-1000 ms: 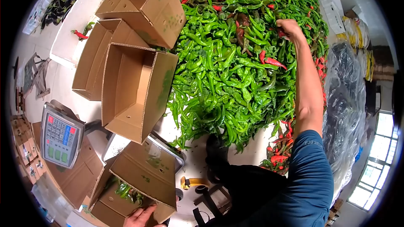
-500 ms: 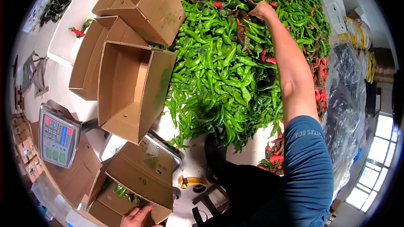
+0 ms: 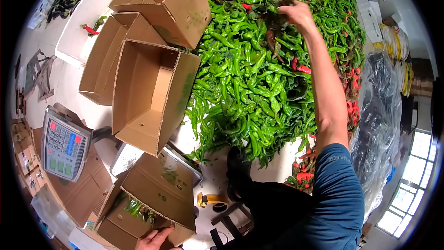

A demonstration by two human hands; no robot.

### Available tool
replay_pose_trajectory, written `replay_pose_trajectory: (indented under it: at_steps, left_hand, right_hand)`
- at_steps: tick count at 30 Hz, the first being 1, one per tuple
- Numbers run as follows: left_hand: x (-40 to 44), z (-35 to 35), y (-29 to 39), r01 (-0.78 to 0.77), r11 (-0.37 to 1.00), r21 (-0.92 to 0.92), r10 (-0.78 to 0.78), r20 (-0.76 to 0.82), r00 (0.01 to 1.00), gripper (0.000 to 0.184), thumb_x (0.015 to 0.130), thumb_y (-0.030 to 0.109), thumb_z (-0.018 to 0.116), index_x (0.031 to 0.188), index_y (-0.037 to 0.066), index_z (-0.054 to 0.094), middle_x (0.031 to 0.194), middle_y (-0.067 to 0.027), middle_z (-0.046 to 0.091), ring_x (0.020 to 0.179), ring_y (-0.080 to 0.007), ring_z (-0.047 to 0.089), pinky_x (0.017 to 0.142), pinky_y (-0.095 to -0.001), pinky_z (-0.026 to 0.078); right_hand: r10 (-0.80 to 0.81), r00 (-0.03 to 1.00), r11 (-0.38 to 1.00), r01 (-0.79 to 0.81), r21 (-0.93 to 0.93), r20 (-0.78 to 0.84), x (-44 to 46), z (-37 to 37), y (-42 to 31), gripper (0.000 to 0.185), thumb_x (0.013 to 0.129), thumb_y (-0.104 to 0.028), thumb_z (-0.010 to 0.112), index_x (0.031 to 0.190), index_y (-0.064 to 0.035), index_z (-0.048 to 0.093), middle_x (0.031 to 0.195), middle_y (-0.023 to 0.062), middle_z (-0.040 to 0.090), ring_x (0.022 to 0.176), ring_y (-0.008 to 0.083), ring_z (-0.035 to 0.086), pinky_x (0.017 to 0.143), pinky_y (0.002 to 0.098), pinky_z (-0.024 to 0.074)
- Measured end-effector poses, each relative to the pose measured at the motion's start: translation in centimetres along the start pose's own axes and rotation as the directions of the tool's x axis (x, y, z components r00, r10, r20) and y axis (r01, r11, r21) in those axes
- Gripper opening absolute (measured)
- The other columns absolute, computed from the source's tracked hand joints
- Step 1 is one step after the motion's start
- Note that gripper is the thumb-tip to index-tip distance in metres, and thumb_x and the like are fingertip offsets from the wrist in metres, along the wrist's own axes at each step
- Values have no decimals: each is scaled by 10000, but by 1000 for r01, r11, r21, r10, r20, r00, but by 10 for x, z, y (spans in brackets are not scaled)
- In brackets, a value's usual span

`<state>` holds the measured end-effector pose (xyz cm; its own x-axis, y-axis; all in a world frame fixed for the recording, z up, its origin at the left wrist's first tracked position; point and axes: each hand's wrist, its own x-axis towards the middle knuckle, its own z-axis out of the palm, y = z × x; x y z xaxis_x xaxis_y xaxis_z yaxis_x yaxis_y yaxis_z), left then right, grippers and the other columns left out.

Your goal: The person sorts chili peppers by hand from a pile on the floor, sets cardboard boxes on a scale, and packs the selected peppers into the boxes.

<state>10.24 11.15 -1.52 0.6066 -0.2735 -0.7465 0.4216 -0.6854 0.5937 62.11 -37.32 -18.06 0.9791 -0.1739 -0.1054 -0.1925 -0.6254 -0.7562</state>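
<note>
My right hand is over the far part of a large heap of green chili peppers. Its fingers are closed on dark brownish chili peppers, blurred by motion. Down at the bottom, my left hand grips the near side of a cardboard box. Part of that hand is cut off by the frame's edge. Inside this box lie a few dark green peppers. Red chili peppers and more dark ones lie among the green heap, below my right hand.
Several open cardboard boxes stand left of the heap. A scale display is beside the lower box, whose metal platform shows partly. Clear plastic sheeting lies at right. A yellow tape roll is near my legs.
My right hand has lifted slightly and turned, with dark peppers now blurred at its fingers. My left hand stays at the box. The whole view has shifted a little.
</note>
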Motion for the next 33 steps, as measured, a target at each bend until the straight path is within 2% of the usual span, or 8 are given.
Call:
replay_pose_trajectory:
  at_steps: [4,7,12,15,19,20,27,33]
  left_hand:
    - [-2,0,2,19,1000,11,-19,3,1000,568,821,307,784,1294,56,595,1150,-193,658,1026,-389,655,848,-418,540]
    - [-4,-4,5,84,997,-2,-83,42,996,558,824,301,779,1289,52,596,1133,-191,660,1015,-387,658,840,-415,541]
    - [-9,-4,-4,38,999,-37,-39,-5,999,534,841,293,762,1283,43,598,1110,-193,663,1007,-388,660,842,-414,540]
    - [-10,-6,-7,-10,1000,-24,9,-36,999,521,857,287,746,1289,39,592,1108,-197,663,1013,-389,660,848,-420,538]
    - [-12,-5,-8,-33,999,-40,32,-35,999,503,880,286,722,1294,35,587,1117,-202,661,1020,-391,658,851,-426,537]
    - [-13,-5,-8,-28,999,-46,26,-36,999,499,884,287,716,1294,33,587,1120,-203,660,1021,-392,657,851,-428,537]
    - [-17,-8,-4,-58,998,7,58,-67,996,510,891,343,701,1282,34,594,1081,-208,656,981,-415,651,825,-447,537]
    - [-24,-13,-2,-190,974,123,203,-99,974,493,894,306,683,1298,42,584,1109,-179,639,977,-385,627,827,-445,524]
  right_hand:
    - [104,993,756,-42,-654,56,7,55,5,373,714,-196,661,1002,34,712,1053,240,708,1004,370,694,889,397,548]
    - [92,995,740,-53,-670,23,-2,61,0,418,705,-211,648,1032,43,707,1101,252,693,1058,374,676,930,407,531]
    - [-23,1000,960,17,-278,-19,-35,8,15,431,688,-311,726,960,23,726,862,146,729,779,240,688,742,354,531]
    - [161,983,962,-177,207,90,-87,-46,4,102,793,-137,664,815,-47,622,660,-5,540,499,110,447,470,285,353]
    - [183,970,795,-243,556,163,-120,-71,28,246,820,-103,675,1024,29,639,857,105,688,682,208,630,619,311,508]
    - [151,969,689,-245,682,195,-124,-65,35,421,823,-97,663,1195,82,580,1066,190,689,921,334,679,868,427,560]
    - [-284,791,471,-377,798,542,-186,49,-107,559,857,-65,630,1365,82,449,1226,229,622,1060,381,665,944,513,559]
    - [-415,570,363,-611,703,709,-179,158,-246,167,894,-88,642,996,40,613,956,154,668,853,292,686,806,519,579]
